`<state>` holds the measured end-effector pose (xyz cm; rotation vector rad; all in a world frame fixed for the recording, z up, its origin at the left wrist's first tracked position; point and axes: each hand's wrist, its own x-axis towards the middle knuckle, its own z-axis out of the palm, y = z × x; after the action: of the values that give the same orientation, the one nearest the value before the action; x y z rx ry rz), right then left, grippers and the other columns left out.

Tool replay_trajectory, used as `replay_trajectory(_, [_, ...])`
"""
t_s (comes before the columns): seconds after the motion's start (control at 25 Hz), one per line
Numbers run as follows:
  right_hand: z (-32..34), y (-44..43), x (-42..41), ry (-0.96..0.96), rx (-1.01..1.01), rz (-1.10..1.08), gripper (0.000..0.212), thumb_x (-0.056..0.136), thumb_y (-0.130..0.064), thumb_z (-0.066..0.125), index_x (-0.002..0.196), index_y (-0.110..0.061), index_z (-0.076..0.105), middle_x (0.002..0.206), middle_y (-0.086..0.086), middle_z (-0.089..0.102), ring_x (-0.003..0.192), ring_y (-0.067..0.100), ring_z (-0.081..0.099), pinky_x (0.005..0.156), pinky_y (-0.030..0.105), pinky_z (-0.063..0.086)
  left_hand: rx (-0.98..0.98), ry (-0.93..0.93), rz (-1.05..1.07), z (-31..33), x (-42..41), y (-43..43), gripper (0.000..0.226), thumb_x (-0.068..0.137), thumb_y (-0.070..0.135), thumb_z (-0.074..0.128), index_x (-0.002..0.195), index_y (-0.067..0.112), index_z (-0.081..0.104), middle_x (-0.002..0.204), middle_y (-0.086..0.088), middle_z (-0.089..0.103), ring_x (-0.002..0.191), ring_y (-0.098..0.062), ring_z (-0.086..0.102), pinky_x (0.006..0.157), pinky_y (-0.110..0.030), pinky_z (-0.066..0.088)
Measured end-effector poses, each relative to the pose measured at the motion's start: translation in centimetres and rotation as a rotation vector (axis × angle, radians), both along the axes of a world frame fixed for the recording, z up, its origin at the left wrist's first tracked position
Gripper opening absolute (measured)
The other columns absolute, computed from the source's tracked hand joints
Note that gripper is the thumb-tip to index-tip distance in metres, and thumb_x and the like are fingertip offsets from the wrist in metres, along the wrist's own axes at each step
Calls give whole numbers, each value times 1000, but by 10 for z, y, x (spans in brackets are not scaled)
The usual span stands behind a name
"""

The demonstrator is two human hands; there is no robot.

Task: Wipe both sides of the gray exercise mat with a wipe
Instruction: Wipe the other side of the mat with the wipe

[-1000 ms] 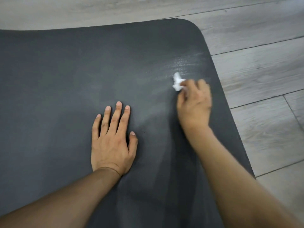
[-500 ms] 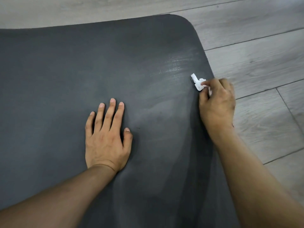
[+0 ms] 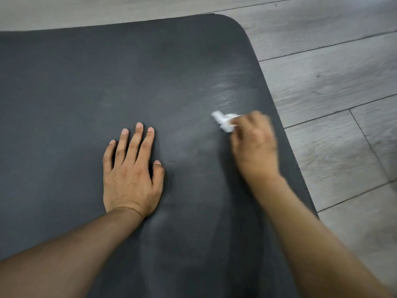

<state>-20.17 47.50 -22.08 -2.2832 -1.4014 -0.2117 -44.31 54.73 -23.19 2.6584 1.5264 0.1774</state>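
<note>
Nearest the camera, the left forearm and the right forearm are seen reaching out over the gray exercise mat. The mat is laid flat on a pale wood-plank floor and fills most of the view.

A little farther out, the left hand is laid palm-down on the mat, fingers straight and slightly spread, with nothing held. The mat is judged to be pinned in place by it.

To the right and slightly farther, the right hand is shown blurred. Its fingers are curled round a small crumpled white wipe, which sticks out past the fingertips toward the far left and is pressed to the mat near its right edge.

Beyond the wipe, faint pale streaks are seen on the surface. Farther on, the mat's rounded far right corner is bordered by the floor.

Wiping of the upper face is judged to be under way, since no streaks are seen on much of the mat's left part. The other face is not shown.

Several faults could arise from here:
- Because the wipe is bunched so small, only a narrow band is likely covered by each pass, so patches may be missed.
- If the surface grips, the wipe could be dragged out of the fingers or shredded.
- If the left hand's weight is eased, the mat may be rucked or slid across the floor by the rubbing.
</note>
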Motion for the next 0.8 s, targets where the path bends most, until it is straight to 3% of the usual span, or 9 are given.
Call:
replay_trajectory(0.08, [5, -20, 42, 56, -6, -301, 20, 87, -12, 53, 100, -11, 67, 97, 13, 59, 91, 34, 53, 82, 44, 46, 5, -3, 1, 0, 0, 1, 66, 96, 38, 30, 159, 20, 29, 168, -1, 24, 155, -27, 21, 125, -48, 15])
replay_trajectory(0.16, [6, -26, 37, 85, 13, -417, 21, 87, -10, 52, 102, -10, 66, 99, 13, 58, 93, 33, 53, 83, 45, 47, 0, -5, 2, 0, 0, 1, 66, 96, 38, 30, 159, 20, 29, 168, -2, 24, 155, -27, 21, 125, -48, 15])
replay_trajectory(0.24, [5, -17, -8, 94, 69, -271, 21, 85, -7, 54, 100, -11, 67, 98, 11, 59, 88, 32, 53, 81, 43, 47, -1, -6, 4, 0, 0, 1, 66, 95, 38, 30, 159, 20, 29, 168, -1, 24, 155, -27, 21, 126, -48, 15])
replay_trajectory(0.36, [0, -5, -104, 152, 72, 181, 20, 89, -8, 53, 100, -12, 69, 98, 6, 62, 85, 28, 54, 79, 40, 46, -7, -14, -2, -1, 0, 2, 66, 95, 37, 30, 159, 20, 30, 168, -1, 23, 155, -26, 20, 125, -47, 14])
replay_trajectory(0.48, [1, -11, -92, 70, 53, 364, 22, 95, -9, 51, 104, -18, 69, 98, 2, 64, 86, 26, 56, 78, 38, 48, -10, -17, -4, 0, -1, 2, 66, 96, 37, 31, 159, 20, 29, 168, -1, 23, 155, -26, 20, 125, -47, 15])
replay_trajectory(0.68, [1, -39, 8, 127, 91, -284, 21, 85, -1, 54, 99, -13, 65, 101, 7, 57, 95, 25, 48, 86, 41, 47, -14, -17, -2, 0, -1, 1, 66, 96, 36, 32, 160, 20, 28, 168, -3, 23, 155, -28, 21, 125, -49, 15])
replay_trajectory(0.8, [-6, -38, -7, 161, 150, -341, 25, 83, 3, 54, 99, -13, 65, 104, 4, 56, 96, 21, 46, 87, 26, 40, -22, -15, 0, 2, 0, 0, 67, 96, 35, 33, 160, 19, 28, 168, -3, 23, 155, -29, 21, 125, -50, 16])
